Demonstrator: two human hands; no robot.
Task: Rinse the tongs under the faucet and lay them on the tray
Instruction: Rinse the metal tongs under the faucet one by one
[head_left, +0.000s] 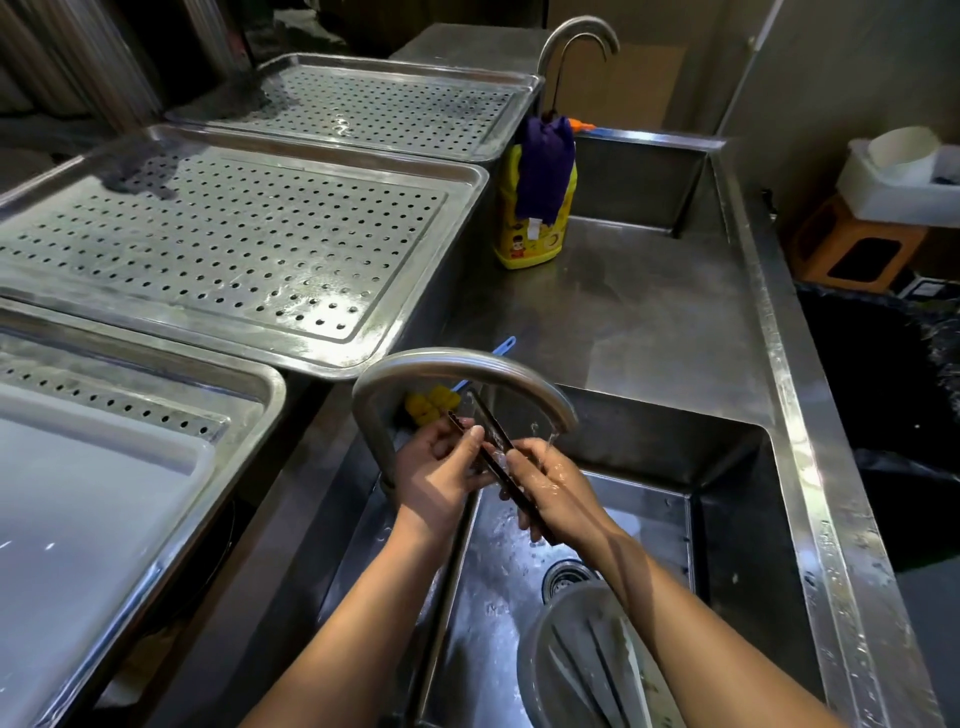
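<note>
We are mid-rinse at the near sink (779, 447); nothing of ours lies on the perforated tray (475, 179) to the left yet (that step remains). Under the faucet (452, 364), our left hand (436, 478) pinches the tongs (496, 436) by their far arms, and our right hand (558, 491) curls round their near end.

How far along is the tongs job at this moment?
Done: nothing finished yet. In hand: the left hand and right hand both hold the tongs under the faucet over the sink, with water running onto them, so rinsing is under way. Left: laying them down; the perforated tray to the left holds no tongs.
</note>
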